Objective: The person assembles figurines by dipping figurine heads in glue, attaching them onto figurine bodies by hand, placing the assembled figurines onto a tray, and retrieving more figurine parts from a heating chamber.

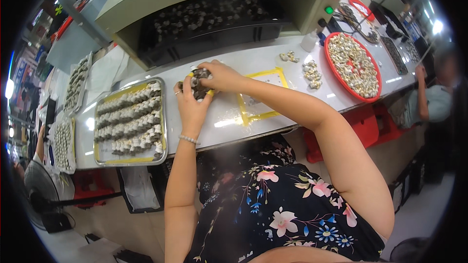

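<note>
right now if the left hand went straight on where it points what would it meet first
The left hand would meet the dark cluster of pieces first, since it touches it; beyond, probably the right hand, then the black front panel, though depth is unclear.

Wide head-height view; downward; near

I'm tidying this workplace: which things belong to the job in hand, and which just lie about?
Seemingly belonging: small grey-white pieces between left fingers and right fingers; silver rectangular metal tray with similar pieces.

Apparently lying about: small white bottle; black round fan; red round plastic basket.
</note>
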The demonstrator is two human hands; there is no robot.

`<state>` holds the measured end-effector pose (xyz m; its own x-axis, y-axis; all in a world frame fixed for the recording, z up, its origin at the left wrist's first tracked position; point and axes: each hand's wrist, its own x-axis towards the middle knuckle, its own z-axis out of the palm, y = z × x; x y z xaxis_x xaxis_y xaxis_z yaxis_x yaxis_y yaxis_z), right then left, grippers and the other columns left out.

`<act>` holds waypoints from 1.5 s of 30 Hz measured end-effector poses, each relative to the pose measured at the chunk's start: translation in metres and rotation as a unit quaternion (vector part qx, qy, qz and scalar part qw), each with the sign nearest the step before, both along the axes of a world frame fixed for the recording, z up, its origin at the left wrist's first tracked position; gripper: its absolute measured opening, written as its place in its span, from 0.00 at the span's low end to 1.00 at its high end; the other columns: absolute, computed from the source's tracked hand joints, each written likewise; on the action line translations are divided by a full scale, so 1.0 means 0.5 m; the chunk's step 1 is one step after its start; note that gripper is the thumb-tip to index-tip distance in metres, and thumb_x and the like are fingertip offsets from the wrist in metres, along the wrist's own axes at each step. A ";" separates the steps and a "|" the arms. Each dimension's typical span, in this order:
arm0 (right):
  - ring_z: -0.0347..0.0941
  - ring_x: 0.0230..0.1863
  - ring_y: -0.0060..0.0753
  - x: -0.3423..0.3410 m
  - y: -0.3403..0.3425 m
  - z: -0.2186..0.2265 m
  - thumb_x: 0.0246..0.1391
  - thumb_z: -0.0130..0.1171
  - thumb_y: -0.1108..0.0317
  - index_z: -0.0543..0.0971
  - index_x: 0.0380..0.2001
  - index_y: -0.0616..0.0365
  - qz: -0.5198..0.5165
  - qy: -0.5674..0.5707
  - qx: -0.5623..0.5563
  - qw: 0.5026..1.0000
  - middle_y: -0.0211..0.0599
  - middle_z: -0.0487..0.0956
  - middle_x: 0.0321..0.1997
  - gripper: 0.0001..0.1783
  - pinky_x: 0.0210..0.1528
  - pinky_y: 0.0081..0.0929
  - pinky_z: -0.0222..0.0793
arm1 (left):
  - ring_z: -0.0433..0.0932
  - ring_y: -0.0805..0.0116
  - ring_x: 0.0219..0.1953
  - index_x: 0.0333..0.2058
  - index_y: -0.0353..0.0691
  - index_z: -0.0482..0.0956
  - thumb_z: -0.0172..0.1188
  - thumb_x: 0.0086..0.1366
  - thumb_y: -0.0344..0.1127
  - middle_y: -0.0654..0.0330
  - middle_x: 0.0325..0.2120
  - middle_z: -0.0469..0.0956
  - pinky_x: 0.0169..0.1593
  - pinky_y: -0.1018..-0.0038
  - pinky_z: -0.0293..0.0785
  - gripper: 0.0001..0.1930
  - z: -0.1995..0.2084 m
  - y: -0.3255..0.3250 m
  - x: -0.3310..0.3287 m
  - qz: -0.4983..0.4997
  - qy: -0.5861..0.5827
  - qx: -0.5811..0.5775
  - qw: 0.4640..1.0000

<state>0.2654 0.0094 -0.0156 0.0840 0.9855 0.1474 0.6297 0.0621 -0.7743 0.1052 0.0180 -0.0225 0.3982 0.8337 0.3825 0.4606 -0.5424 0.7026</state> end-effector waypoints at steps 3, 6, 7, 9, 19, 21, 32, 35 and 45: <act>0.68 0.51 0.54 -0.006 -0.006 0.025 0.46 0.57 0.56 0.70 0.53 0.52 0.011 -0.086 -0.048 0.995 0.53 0.68 0.52 0.29 0.53 0.37 0.66 | 0.65 0.42 0.50 0.55 0.39 0.63 0.67 0.46 0.37 0.41 0.51 0.61 0.53 0.58 0.63 0.36 0.000 -0.003 -0.002 -0.004 0.052 0.037 0.998; 0.69 0.51 0.54 -0.001 -0.041 0.075 0.47 0.57 0.57 0.69 0.54 0.52 0.037 -0.156 -0.056 0.985 0.53 0.67 0.54 0.29 0.53 0.38 0.66 | 0.63 0.43 0.53 0.56 0.40 0.63 0.66 0.48 0.43 0.41 0.54 0.60 0.55 0.56 0.60 0.36 -0.004 -0.001 -0.016 0.011 0.113 0.062 0.992; 0.70 0.51 0.53 0.007 -0.054 0.091 0.47 0.56 0.59 0.70 0.53 0.52 0.062 -0.182 -0.054 0.980 0.52 0.68 0.55 0.28 0.53 0.37 0.66 | 0.61 0.43 0.55 0.56 0.39 0.62 0.65 0.50 0.45 0.41 0.56 0.59 0.57 0.55 0.58 0.36 -0.008 -0.002 -0.015 0.027 0.137 0.060 0.988; 0.71 0.49 0.50 0.043 -0.085 0.093 0.48 0.56 0.62 0.72 0.52 0.54 0.055 -0.167 -0.017 0.984 0.49 0.70 0.53 0.25 0.52 0.37 0.67 | 0.60 0.43 0.56 0.57 0.38 0.62 0.64 0.51 0.46 0.41 0.57 0.58 0.58 0.54 0.56 0.37 -0.016 -0.006 -0.029 0.012 0.140 0.067 0.988; 0.71 0.44 0.43 0.337 -0.225 0.051 0.44 0.59 0.74 0.78 0.43 0.59 -0.159 -0.272 0.051 0.948 0.42 0.78 0.42 0.18 0.49 0.32 0.67 | 0.66 0.45 0.53 0.48 0.29 0.70 0.58 0.56 0.31 0.41 0.50 0.69 0.56 0.60 0.62 0.21 0.063 -0.010 0.001 -0.038 0.076 0.081 0.993; 0.69 0.44 0.42 0.338 -0.217 0.034 0.44 0.59 0.73 0.78 0.41 0.59 -0.135 -0.299 0.047 0.943 0.41 0.78 0.41 0.17 0.48 0.33 0.67 | 0.69 0.46 0.50 0.45 0.29 0.72 0.57 0.55 0.29 0.42 0.46 0.72 0.54 0.62 0.65 0.18 0.067 0.016 0.037 -0.061 0.073 0.061 0.994; 0.74 0.33 0.32 0.259 -0.270 0.056 0.48 0.60 0.69 0.79 0.37 0.60 -0.124 -0.088 0.014 0.988 0.39 0.79 0.35 0.12 0.36 0.27 0.69 | 0.76 0.49 0.41 0.36 0.33 0.79 0.57 0.48 0.27 0.46 0.35 0.77 0.45 0.61 0.71 0.14 0.038 0.110 0.206 -0.095 0.288 0.062 0.951; 0.73 0.31 0.32 0.246 -0.312 0.053 0.46 0.61 0.71 0.79 0.36 0.61 -0.053 -0.084 0.007 0.995 0.38 0.77 0.31 0.11 0.34 0.26 0.69 | 0.76 0.51 0.40 0.35 0.35 0.80 0.56 0.46 0.27 0.46 0.35 0.77 0.43 0.61 0.73 0.15 0.040 0.116 0.218 -0.103 0.277 0.024 0.955; 0.72 0.34 0.34 0.230 -0.370 0.037 0.45 0.63 0.72 0.78 0.41 0.58 -0.086 -0.093 -0.041 0.991 0.38 0.73 0.35 0.16 0.37 0.28 0.69 | 0.76 0.71 0.35 0.45 0.27 0.73 0.54 0.59 0.22 0.54 0.35 0.76 0.38 0.78 0.74 0.14 0.094 -0.046 0.092 -0.206 -0.173 -0.304 0.914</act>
